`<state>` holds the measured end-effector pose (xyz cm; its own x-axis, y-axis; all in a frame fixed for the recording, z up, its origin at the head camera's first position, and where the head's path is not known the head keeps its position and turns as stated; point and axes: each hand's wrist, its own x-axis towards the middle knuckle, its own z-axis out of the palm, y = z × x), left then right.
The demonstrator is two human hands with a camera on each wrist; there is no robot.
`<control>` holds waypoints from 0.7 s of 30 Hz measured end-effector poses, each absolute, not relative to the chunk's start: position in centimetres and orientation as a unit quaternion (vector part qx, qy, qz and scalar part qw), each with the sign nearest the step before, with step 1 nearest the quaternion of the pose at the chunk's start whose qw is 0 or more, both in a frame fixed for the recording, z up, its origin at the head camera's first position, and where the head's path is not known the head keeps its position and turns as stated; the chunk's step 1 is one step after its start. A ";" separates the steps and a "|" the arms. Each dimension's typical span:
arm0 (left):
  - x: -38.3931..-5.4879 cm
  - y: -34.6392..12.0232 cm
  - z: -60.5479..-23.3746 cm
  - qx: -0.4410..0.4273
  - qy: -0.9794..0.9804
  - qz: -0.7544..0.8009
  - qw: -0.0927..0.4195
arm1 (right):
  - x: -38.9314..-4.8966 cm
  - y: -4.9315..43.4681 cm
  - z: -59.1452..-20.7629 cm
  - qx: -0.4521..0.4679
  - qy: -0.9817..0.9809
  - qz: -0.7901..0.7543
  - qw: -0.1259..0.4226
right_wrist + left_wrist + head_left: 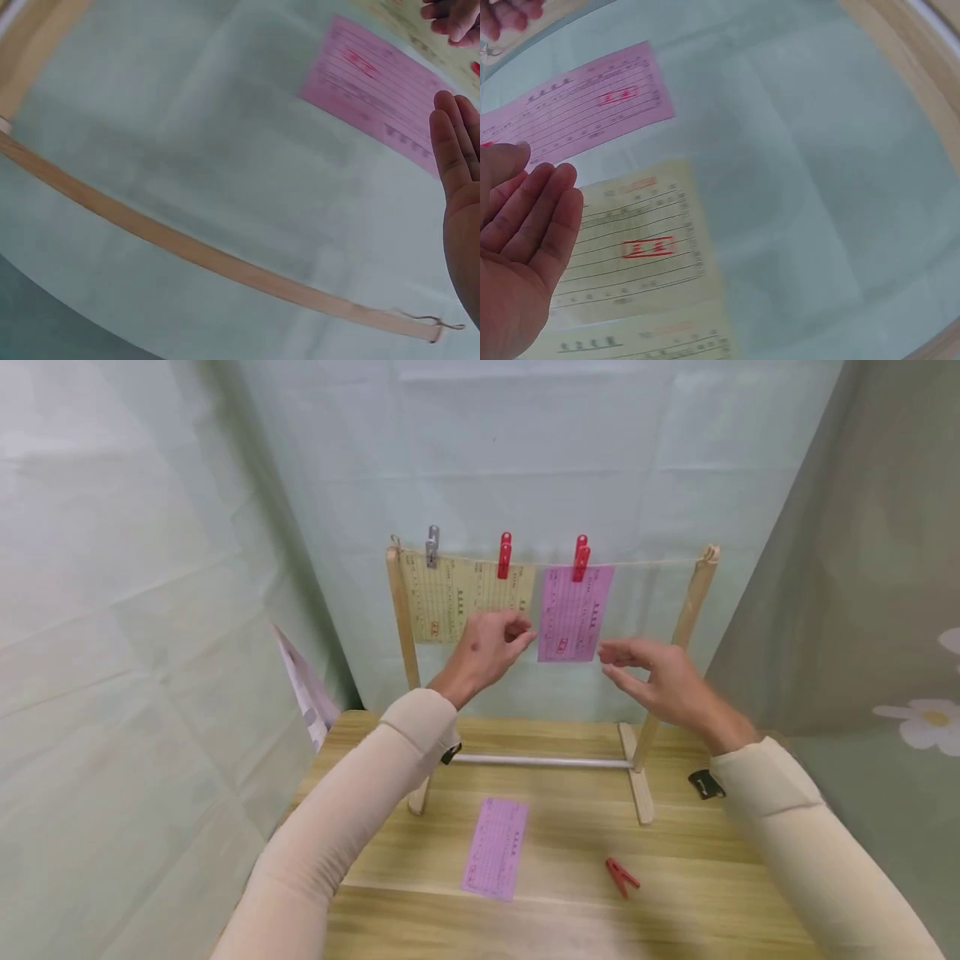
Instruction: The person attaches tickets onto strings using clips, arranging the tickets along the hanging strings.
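Note:
A purple printed form (573,618) hangs from a string, held by a red clothespin (581,558). To its left, two yellow printed forms (641,247) hang side by side, one under a grey clothespin (432,547) and one under another red clothespin (505,556). My left hand (487,647) is in front of the yellow forms, left of the purple one, its fingers loosely bent and holding nothing. At the purple form's lower right edge, my right hand (663,681) has its fingers extended, thumb apart, with nothing in its grasp.
The string runs between the two wooden posts (692,602) of a stand on a wood-grain table (555,935). A second purple form (496,849) lies on the tabletop, with a loose red clothespin (621,877) to its right. Pale cloth (540,435) hangs behind.

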<state>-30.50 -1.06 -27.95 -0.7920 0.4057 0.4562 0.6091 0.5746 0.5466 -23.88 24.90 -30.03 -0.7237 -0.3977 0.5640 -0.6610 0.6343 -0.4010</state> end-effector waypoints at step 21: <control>-29.4 -3.8 -37.1 -0.276 -0.876 -0.391 0.065 | -20.6 27.0 -42.1 0.240 -0.885 0.373 0.144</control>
